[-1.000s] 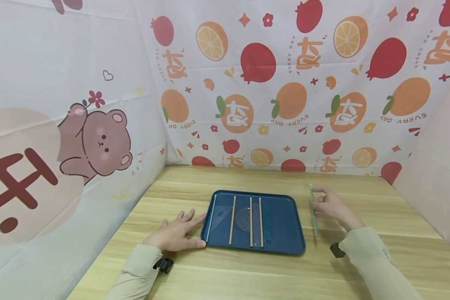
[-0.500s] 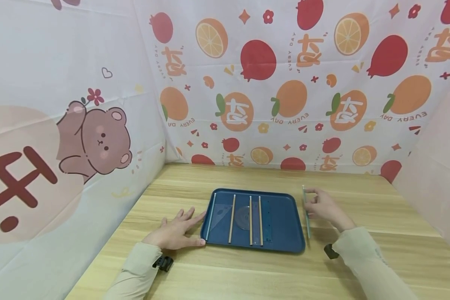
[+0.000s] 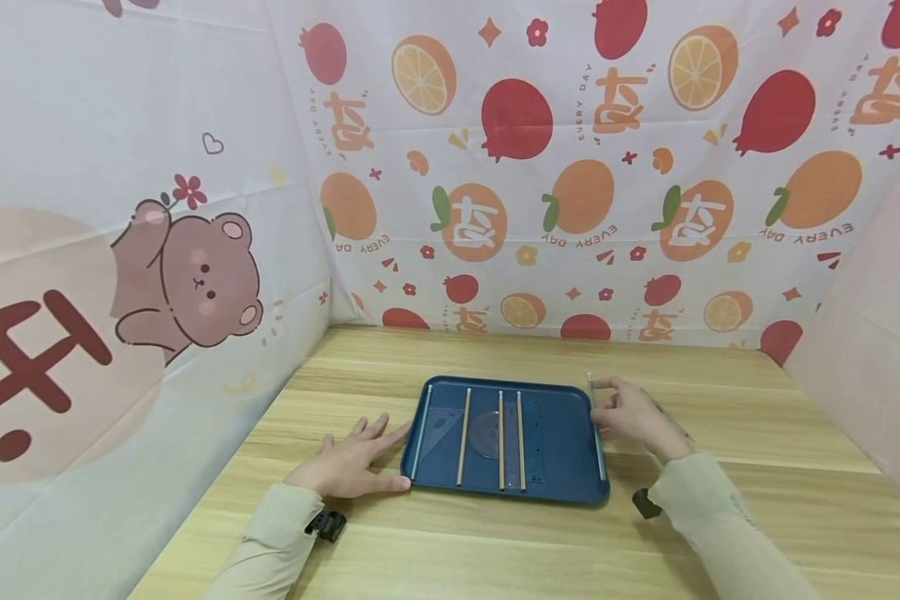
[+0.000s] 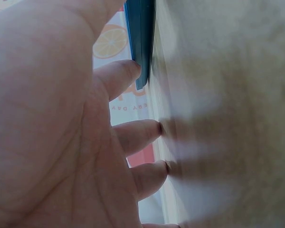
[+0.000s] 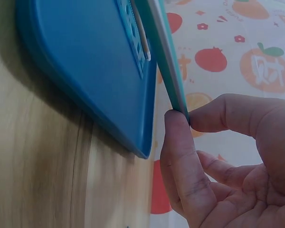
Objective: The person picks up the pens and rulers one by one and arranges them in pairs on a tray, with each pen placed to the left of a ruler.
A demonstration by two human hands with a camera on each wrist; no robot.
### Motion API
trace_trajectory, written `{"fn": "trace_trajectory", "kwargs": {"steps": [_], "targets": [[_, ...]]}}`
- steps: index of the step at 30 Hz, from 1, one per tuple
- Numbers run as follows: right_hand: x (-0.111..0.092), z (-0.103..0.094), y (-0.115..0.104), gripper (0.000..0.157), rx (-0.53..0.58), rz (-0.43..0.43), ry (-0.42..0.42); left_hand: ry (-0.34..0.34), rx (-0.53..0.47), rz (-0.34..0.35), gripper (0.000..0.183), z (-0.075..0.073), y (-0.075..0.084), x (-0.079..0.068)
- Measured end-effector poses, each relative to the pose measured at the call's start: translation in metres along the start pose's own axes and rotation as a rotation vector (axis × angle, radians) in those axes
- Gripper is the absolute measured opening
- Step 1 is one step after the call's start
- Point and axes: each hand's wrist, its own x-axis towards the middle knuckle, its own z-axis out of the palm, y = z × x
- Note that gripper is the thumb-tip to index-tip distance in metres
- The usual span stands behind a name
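Note:
My right hand (image 3: 630,414) pinches a green-and-silver striped pencil (image 5: 167,57) between thumb and index finger. In the head view that pencil overlaps the right rim of a blue tray (image 3: 570,450). My left hand (image 3: 348,464) rests with fingers spread on the table, its thumb and index fingertip at the tray's left rim. In the tray, from the left, lie a green pencil (image 3: 422,433), a clear set square (image 3: 441,427), a wooden pencil (image 3: 464,437), a round clear protractor (image 3: 483,435), a second wooden pencil (image 3: 502,442), a purple ruler (image 3: 511,450), a third wooden pencil (image 3: 521,442) and a blue ruler (image 3: 535,442).
Another green pencil (image 3: 675,421) lies on the wooden table (image 3: 450,542), partly hidden behind the right hand. A fruit-patterned cloth (image 3: 525,208) hangs at the table's back edge, and a bear-print cloth (image 3: 285,250) closes off the left side.
My right hand has carried the pencil leftward, from the table beside the tray to the tray's right rim. A pencil on the table has come into view behind it. My left hand stays put.

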Motion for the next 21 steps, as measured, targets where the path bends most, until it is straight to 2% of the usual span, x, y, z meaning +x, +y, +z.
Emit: {"fn": "trace_trajectory", "kwargs": {"steps": [9, 21], "targets": [[0.004, 0.012, -0.006, 0.068, -0.041, 0.000, -0.007, 0.003, 0.003, 0.005, 0.095, -0.001, 0.001, -0.002], [0.006, 0.031, -0.015, 0.064, -0.020, -0.025, -0.043, 0.001, 0.006, 0.004, 0.095, -0.002, 0.001, -0.002]]}}
